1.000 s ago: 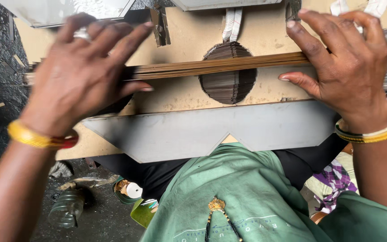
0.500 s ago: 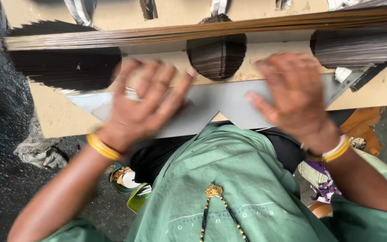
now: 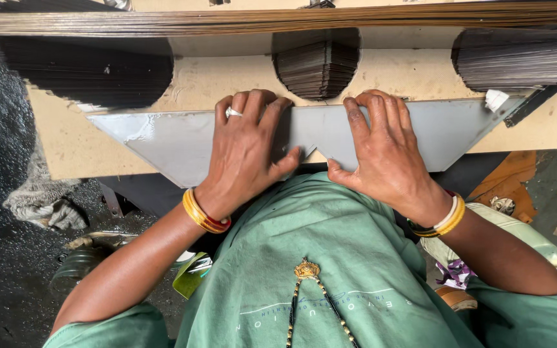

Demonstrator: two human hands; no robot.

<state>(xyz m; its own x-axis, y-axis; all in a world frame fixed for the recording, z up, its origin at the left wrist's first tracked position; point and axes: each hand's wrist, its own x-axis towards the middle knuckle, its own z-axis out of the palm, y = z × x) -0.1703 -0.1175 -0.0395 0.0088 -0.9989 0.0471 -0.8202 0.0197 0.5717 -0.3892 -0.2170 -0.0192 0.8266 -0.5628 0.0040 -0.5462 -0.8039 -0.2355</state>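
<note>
A long grey metal sheet, cut to slanted ends with a notch at its lower middle, lies flat on a tan board. My left hand rests on the sheet left of the notch, fingers curled over its far edge, thumb at the near edge. My right hand grips the sheet the same way just right of the notch. A ring shows on the left hand and bangles on both wrists. Behind the sheet stands a thick stack of thin metal sheets on edge.
Three round cut-outs in the board expose more dark stacked sheets. A grey rag lies on the dark gritty floor at left. A green shirt fills the near middle. A small white scrap sits near the sheet's right end.
Both hands came down from the upper stack onto the grey sheet and stopped at its middle, fingers hooked over its far edge. The view has tilted down.
</note>
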